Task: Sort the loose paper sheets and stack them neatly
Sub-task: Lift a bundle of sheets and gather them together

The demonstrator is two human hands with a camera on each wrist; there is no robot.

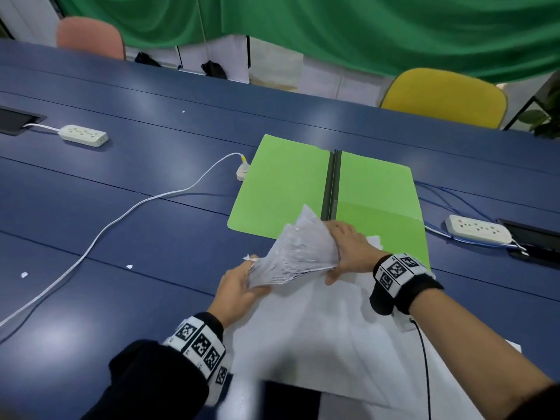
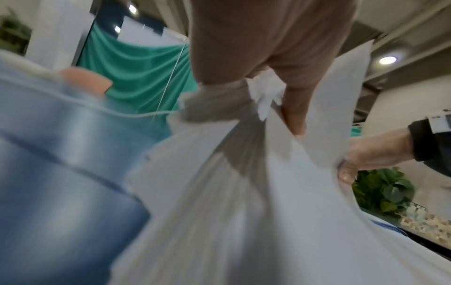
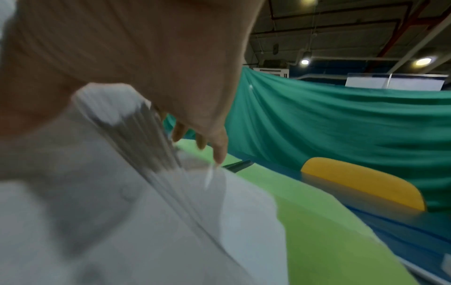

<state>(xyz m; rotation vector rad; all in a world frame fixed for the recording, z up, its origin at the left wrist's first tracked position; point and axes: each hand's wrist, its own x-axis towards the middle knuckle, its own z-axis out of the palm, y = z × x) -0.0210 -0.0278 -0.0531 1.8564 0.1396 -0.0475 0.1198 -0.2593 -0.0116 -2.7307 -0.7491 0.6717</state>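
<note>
Desk surface (image 1: pixel 121 207), dark blue and seamed, fills the head view, with one pink chair (image 1: pixel 91 36) and one yellow chair (image 1: pixel 444 97) at its far edge under a green curtain (image 1: pixel 333 25). One green folder (image 1: pixel 281 183) lies open and flat on the desk, its dark spine running away from the person, a panel on each side. Two white power strips sit on the desk, the left strip (image 1: pixel 83 135) far off and the right strip (image 1: pixel 477 228) just beyond the folder's right panel; one white cable (image 1: pixel 121 213) curves from a small plug at the folder's left edge toward the near left. White sheets (image 1: pixel 333 344) lie spread on the desk close to the person, overlapping the folder's near edge; their count cannot be told. Above them, one sheaf of papers (image 1: pixel 298 256) is held off the desk between both hands, fanned, its long axis running from near left to far right, with a free corner pointing up and away over the folder. The left hand (image 1: pixel 239 289) pinches the sheaf's near-left corner, fingers curled round it. The right hand (image 1: pixel 348 250) grips the far-right edge, thumb beneath and fingers over the top. Three small white scraps lie on the desk to the left.
</note>
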